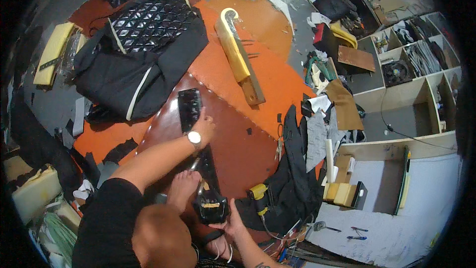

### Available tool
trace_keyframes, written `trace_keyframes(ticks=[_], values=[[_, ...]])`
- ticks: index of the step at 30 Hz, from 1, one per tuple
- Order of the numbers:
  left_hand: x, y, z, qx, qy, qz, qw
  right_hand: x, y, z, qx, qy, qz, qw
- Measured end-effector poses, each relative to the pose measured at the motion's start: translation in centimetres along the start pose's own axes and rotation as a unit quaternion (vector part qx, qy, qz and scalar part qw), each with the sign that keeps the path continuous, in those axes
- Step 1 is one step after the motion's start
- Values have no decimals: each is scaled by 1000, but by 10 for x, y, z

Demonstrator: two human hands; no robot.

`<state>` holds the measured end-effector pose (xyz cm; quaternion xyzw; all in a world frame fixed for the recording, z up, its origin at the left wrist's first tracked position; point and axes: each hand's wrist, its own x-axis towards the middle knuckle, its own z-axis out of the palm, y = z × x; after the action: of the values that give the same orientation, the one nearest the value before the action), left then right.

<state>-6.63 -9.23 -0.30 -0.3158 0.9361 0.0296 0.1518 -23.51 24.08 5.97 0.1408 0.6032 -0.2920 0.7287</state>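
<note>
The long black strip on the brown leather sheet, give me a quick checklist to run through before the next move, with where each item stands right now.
1. Left hand presses the long black strip flat at its far end: ok.
2. Right hand grips the black hand tool at the strip's near end: ok.
3. Strip lies on the brown leather sheet, not over its edge: ok.
4. Bare foot sits close beside the tool: not ok.
5. Yellow-and-black power tool lies apart from the strip, to its right: ok.
6. Tool tip squarely on the strip: cannot tell, blurred.
</note>
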Motion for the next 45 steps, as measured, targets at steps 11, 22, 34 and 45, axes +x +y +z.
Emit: trace_keyframes(ticks=[11, 22, 34, 45], values=[[-103, -82, -4, -205, -11, -62, 977, 30, -158, 10, -169, 77, -331, 925], [-150, -45, -26, -339, -5, -192, 921, 49, -178, 28, -148, 142, -225, 953], [-188, 8, 31, -393, 134, -246, 876, 5, -130, 85, -315, 2, -110, 943], [-135, -55, 26, -533, 71, -313, 783, 39, -77, 89, -192, 2, -144, 971]])
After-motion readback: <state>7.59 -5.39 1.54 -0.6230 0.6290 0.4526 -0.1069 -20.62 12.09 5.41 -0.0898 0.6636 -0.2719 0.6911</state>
